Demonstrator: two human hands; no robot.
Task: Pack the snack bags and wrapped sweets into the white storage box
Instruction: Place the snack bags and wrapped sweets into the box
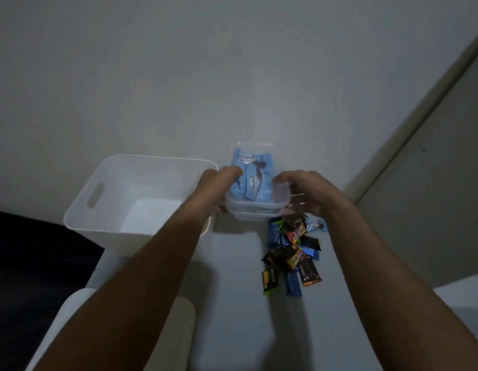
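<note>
Storage box (112,210) left of sweets (291,253)

A plain pale wall (205,62) fills the upper view. At the right, a door (441,170) stands in its light frame (409,124). The white table (232,317) runs below. At the left edge lies something dark (26,263), too dim to identify.
</note>
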